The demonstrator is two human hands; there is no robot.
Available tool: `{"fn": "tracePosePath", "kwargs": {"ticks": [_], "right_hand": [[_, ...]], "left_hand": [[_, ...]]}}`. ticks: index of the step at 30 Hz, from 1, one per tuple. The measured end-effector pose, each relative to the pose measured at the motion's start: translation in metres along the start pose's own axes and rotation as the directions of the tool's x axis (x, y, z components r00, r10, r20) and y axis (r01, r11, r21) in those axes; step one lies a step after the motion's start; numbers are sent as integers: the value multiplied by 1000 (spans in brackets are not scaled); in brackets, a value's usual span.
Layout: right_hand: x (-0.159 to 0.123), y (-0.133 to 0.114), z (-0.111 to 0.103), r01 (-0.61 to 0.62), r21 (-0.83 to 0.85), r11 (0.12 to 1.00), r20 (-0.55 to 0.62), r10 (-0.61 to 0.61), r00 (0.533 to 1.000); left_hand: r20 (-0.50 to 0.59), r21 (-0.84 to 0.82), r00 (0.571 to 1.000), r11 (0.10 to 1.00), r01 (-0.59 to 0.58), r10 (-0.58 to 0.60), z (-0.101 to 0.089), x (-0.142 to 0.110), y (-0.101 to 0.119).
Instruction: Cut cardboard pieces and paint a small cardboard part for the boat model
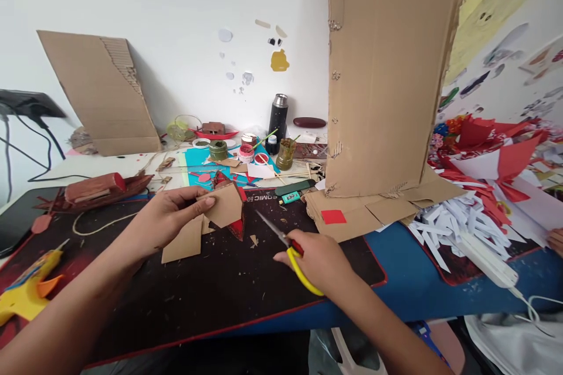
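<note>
My left hand (173,217) pinches a small tan cardboard piece (227,206) between thumb and fingers, above the dark desk mat (246,299). Behind that piece shows a red-and-brown painted shape (238,228); whether my fingers also touch it I cannot tell. Another cardboard piece (182,243) lies flat on the mat under my left hand. My right hand (321,261) is wrapped round the yellow handles of a pair of scissors (303,275). The blades point up and left toward the held cardboard, apart from it. Small cardboard scraps (254,240) lie between the hands.
A yellow glue gun (30,287) and a brown model boat (101,190) lie at left. Paint jars (219,150) and a black thermos (278,117) stand behind. A tall cardboard sheet (387,70) rises at right, near white paper strips (461,222). Another person's hand (555,240) shows at the right edge.
</note>
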State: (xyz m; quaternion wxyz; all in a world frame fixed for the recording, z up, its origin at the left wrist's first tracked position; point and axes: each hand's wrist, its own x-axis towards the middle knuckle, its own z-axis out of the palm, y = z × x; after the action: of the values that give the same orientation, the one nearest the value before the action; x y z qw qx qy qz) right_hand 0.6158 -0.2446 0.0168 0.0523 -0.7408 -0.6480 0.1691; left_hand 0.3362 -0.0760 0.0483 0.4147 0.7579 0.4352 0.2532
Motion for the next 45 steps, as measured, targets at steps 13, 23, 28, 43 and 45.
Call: {"fn": "tracePosePath", "kwargs": {"ticks": [13, 23, 28, 43, 45], "right_hand": [[-6, 26, -34, 63, 19, 998, -89, -61, 994], [20, -16, 9, 240, 639, 731, -143, -193, 971], [35, -20, 16, 260, 712, 652, -137, -234, 963], [96, -22, 17, 379, 708, 596, -316, -214, 925], [98, -23, 19, 389, 688, 613, -315, -231, 921]], "left_hand": [[142, 183, 976, 965, -187, 162, 9, -11, -7], [322, 233, 906, 904, -358, 276, 43, -33, -1], [320, 201, 904, 912, -357, 283, 39, -35, 0], [-11, 372, 941, 875, -309, 338, 74, -54, -51], [14, 449, 908, 808, -380, 419, 83, -55, -56]]}}
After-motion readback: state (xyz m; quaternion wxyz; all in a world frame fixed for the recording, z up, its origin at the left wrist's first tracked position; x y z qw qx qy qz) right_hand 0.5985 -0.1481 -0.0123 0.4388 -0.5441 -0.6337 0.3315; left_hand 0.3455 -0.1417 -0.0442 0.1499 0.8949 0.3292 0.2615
